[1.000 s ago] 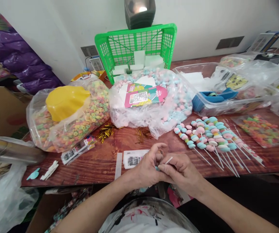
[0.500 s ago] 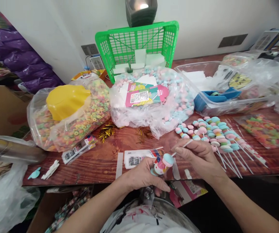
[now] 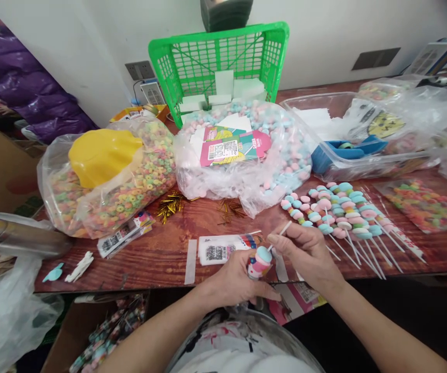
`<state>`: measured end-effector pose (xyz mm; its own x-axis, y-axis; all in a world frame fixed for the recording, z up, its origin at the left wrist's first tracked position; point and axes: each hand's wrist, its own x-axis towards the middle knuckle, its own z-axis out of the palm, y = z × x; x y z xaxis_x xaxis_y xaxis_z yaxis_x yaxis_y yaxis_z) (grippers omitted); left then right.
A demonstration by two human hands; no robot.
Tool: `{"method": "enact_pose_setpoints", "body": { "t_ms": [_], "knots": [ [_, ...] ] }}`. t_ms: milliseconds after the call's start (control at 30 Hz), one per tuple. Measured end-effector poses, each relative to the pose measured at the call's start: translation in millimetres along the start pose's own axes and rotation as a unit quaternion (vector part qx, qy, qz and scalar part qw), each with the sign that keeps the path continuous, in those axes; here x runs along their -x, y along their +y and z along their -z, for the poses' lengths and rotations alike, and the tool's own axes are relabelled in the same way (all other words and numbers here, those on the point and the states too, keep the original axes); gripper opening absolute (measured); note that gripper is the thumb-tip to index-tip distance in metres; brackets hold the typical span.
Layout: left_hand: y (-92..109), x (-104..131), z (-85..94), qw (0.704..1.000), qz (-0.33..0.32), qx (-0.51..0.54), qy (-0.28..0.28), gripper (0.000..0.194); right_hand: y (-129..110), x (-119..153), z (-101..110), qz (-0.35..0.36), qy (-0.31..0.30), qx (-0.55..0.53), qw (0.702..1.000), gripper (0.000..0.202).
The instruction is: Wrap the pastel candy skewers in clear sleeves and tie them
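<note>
candy workshop: bulk candy bag (image 3: pixel 285 160), candy skewers (image 3: pixel 342 202)

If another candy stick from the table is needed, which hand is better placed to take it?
Probably the right hand: it is nearer the candy sticks, though it pinches a white stick. The left hand is farther away, holding blue and pink candies.

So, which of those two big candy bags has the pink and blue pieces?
The middle bag, in front of the green basket, with printed cards on top; the left bag holds orange, yellow and green rings instead.
</note>
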<state>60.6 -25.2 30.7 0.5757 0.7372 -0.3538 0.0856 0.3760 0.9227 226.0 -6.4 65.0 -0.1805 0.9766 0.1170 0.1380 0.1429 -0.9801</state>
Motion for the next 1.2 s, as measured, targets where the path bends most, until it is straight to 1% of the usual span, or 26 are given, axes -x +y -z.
{"method": "enact_pose_setpoints", "body": {
  "t_ms": [100, 200, 267, 333, 400, 500, 567, 600, 667, 700, 767, 800, 833, 900, 933, 967, 1000, 1033, 1067, 1133, 1167, 1200],
  "knots": [
    [4.9, -1.5, 3.8, 0.999, 0.033, 0.025, -0.023, 0.046, 11.4, 9.1, -10.5, 0.008, -0.065, -0.007, 0.998, 0.028],
    [12.0, -1.4, 7.3, 0.998, 0.046, 0.015, -0.045, 0.045, 18.8, 12.6, -13.0, 0.017, -0.115, -0.011, 0.993, 0.025],
    [13.7, -0.5, 8.1, 0.998, 0.045, 0.003, -0.031, 0.048, 17.7, 9.7, -8.1, 0.020, -0.122, -0.010, 0.992, 0.021],
    [12.2, 0.3, 7.5, 0.999, 0.033, -0.010, 0.000, 0.053, 12.3, 4.7, -1.2, 0.028, -0.114, -0.003, 0.993, 0.017],
    [8.1, 0.2, 5.7, 1.000, 0.013, -0.016, 0.012, 0.049, 6.0, 1.1, 2.4, 0.053, -0.107, 0.024, 0.993, 0.018],
    [0.3, -2.3, 1.7, 1.000, -0.019, -0.014, 0.006, 0.034, 1.7, 1.5, -3.3, 0.123, -0.125, 0.084, 0.981, 0.023],
    [-3.1, -4.3, 0.3, 0.999, -0.030, -0.014, 0.004, 0.030, 3.5, 4.0, -10.7, 0.162, -0.134, 0.114, 0.971, 0.024],
    [-3.5, -4.8, 0.7, 1.000, -0.028, -0.010, 0.003, 0.029, 5.3, 5.0, -13.3, 0.167, -0.141, 0.118, 0.969, 0.024],
    [-1.1, -3.8, 5.2, 1.000, -0.021, 0.017, 0.000, 0.034, 8.5, 5.2, -13.5, 0.146, -0.139, 0.097, 0.975, 0.023],
    [1.4, -2.1, 9.3, 0.999, -0.026, 0.042, 0.001, 0.044, 9.3, 4.5, -10.9, 0.123, -0.127, 0.073, 0.981, 0.022],
    [7.5, 2.8, 19.7, 0.994, -0.044, 0.097, -0.004, 0.069, 8.7, 1.7, -2.0, 0.073, -0.082, 0.022, 0.994, 0.019],
    [9.9, 5.7, 24.9, 0.992, -0.050, 0.118, -0.008, 0.074, 7.4, 0.0, 2.8, 0.055, -0.061, 0.005, 0.997, 0.018],
    [11.5, 8.3, 29.2, 0.990, -0.050, 0.132, -0.015, 0.071, 5.8, -1.8, 6.7, 0.046, -0.052, -0.001, 0.998, 0.018],
    [10.5, 11.7, 33.2, 0.990, -0.029, 0.137, -0.023, 0.049, 2.9, -5.0, 9.3, 0.054, -0.072, 0.014, 0.996, 0.019],
    [8.0, 12.1, 32.7, 0.991, -0.015, 0.135, -0.017, 0.041, 2.3, -6.3, 7.7, 0.067, -0.086, 0.028, 0.994, 0.019],
    [4.5, 11.8, 30.8, 0.991, -0.008, 0.134, 0.000, 0.039, 2.6, -7.2, 4.5, 0.082, -0.094, 0.042, 0.991, 0.018],
    [0.6, 10.9, 28.0, 0.990, -0.006, 0.137, 0.027, 0.040, 3.8, -7.4, 0.2, 0.095, -0.087, 0.052, 0.990, 0.017],
    [-3.3, 9.7, 24.9, 0.988, -0.009, 0.143, 0.063, 0.041, 6.0, -6.7, -4.7, 0.105, -0.065, 0.057, 0.991, 0.014],
    [-6.4, 8.5, 22.0, 0.983, -0.016, 0.149, 0.104, 0.042, 8.9, -5.1, -9.6, 0.106, -0.029, 0.058, 0.992, 0.012],
    [-9.5, 6.8, 18.3, 0.971, -0.035, 0.148, 0.185, 0.042, 16.1, 1.6, -18.3, 0.084, 0.046, 0.046, 0.994, 0.019],
    [-9.2, 6.5, 17.5, 0.965, -0.048, 0.136, 0.219, 0.042, 19.8, 6.2, -22.1, 0.064, 0.070, 0.039, 0.995, 0.022],
    [-8.0, 6.4, 17.3, 0.961, -0.067, 0.112, 0.243, 0.040, 23.1, 11.4, -25.8, 0.046, 0.081, 0.032, 0.995, 0.022]
  ]
}}
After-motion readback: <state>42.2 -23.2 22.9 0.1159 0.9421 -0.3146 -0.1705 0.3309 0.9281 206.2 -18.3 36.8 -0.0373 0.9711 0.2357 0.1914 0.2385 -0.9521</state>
